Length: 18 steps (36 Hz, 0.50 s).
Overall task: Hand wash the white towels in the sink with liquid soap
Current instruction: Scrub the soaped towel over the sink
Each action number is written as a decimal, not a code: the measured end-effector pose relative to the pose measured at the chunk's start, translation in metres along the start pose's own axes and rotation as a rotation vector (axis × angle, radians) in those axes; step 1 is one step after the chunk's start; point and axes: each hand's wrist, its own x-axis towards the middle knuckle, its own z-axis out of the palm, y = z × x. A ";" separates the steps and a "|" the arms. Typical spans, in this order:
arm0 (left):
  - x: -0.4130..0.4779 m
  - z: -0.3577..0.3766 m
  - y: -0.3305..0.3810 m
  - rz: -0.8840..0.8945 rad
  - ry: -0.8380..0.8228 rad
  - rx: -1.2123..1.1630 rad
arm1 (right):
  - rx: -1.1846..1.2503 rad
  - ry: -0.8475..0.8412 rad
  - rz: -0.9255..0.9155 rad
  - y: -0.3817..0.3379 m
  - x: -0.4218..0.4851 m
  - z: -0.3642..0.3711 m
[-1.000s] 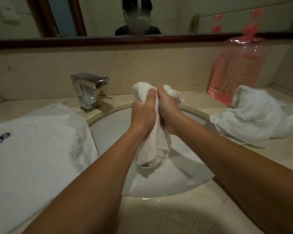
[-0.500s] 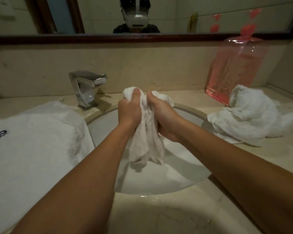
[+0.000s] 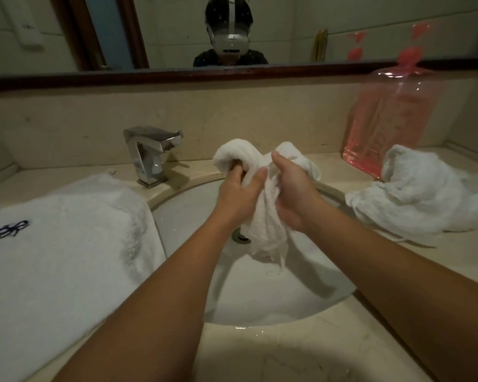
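A: How is the grip?
B: The left hand (image 3: 238, 195) and the right hand (image 3: 294, 198) each curl tight round the small white towel (image 3: 264, 224), above the sink (image 3: 273, 299). I would rub the 2 bunches together, low over it.
A: What is unclear?
B: The drain (image 3: 239, 236) is half hidden; foam I cannot see.

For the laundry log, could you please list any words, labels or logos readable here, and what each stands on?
No text can be quoted.
Dark blue embroidered emblem on the large towel: monogram-like loops, no letters clear enough to read.
Pink soap pouch: faint printing, too blurred to read.
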 end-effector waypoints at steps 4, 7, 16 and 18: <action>0.007 -0.002 0.005 -0.004 0.291 -0.094 | -0.050 0.026 -0.144 0.002 -0.006 0.011; 0.018 -0.016 0.005 -0.165 0.448 -0.381 | -0.069 0.003 -0.138 -0.001 -0.010 0.009; -0.006 0.008 0.017 0.049 0.277 -0.098 | -0.171 0.061 -0.154 -0.002 -0.008 0.028; -0.007 0.015 0.016 0.085 0.315 -0.051 | -0.161 0.049 -0.159 -0.001 -0.009 0.031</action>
